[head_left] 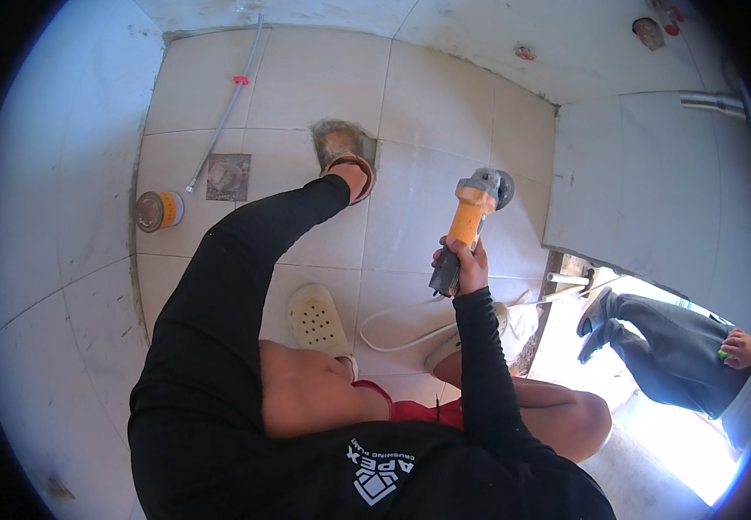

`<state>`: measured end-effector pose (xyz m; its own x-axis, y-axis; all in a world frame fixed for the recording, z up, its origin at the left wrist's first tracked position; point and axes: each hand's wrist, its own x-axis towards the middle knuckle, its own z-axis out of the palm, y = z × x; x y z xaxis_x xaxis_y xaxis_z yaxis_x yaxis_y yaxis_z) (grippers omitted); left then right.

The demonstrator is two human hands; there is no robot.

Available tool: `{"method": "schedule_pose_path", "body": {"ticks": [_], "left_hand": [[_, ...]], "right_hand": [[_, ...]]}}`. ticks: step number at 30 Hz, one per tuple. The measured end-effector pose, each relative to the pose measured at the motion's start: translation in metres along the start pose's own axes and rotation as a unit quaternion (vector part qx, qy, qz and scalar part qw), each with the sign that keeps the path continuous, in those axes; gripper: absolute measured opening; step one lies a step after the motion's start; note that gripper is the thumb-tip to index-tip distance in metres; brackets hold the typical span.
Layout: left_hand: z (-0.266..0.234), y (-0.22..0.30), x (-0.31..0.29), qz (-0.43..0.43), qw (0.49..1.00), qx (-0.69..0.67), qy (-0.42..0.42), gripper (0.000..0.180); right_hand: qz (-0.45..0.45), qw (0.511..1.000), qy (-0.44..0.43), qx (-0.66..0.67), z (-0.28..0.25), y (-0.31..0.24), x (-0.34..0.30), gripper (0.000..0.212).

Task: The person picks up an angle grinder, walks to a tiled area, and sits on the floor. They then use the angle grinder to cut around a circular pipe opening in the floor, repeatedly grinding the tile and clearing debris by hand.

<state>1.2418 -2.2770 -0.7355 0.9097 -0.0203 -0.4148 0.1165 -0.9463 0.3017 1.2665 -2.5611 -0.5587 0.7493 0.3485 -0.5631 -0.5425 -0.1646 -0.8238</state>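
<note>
My left hand [354,176] is at a reddish-brown ring [369,170], which curves around it beside a rough square opening [341,136] in the tiled floor. Its fingers are mostly hidden, but it appears to grip the ring. In my right hand [472,267] is a yellow-orange angle grinder [471,217], held by its dark rear end. The grinder's grey head and round disc point away from me, above the tiles. Whether the disc is spinning cannot be seen.
A tin [158,211] stands by the left wall, near a square floor drain [228,177]. A grey flexible hose [225,113] lies beyond it. A white cord [393,348] loops near my shoes. At right, another person's legs [661,338] show beside white pipes [569,279].
</note>
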Motion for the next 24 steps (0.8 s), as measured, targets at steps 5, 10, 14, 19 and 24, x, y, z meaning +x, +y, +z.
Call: {"method": "schedule_pose_path", "body": {"ticks": [5,10,14,19,24], "left_hand": [[-0.005,0.000,0.000,-0.009,1.000,0.014,-0.012,0.026],[-0.022,0.005,-0.006,0.000,0.998,0.046,-0.044,0.026],[-0.027,0.007,-0.006,-0.013,0.997,0.046,-0.055,0.026],[-0.024,0.007,-0.004,-0.019,0.997,0.046,-0.053,0.027],[-0.027,0.008,-0.003,-0.029,0.997,0.036,-0.061,0.027]], "right_hand": [[0.001,1.000,0.005,0.016,-0.002,0.004,0.001,0.035],[0.002,0.999,0.015,0.029,-0.002,0.006,-0.001,0.031],[0.005,1.000,0.009,0.027,-0.003,0.008,-0.001,0.032],[0.011,1.000,0.006,0.014,-0.003,0.009,-0.001,0.034],[0.002,1.000,0.018,0.023,0.002,0.006,-0.006,0.030]]}}
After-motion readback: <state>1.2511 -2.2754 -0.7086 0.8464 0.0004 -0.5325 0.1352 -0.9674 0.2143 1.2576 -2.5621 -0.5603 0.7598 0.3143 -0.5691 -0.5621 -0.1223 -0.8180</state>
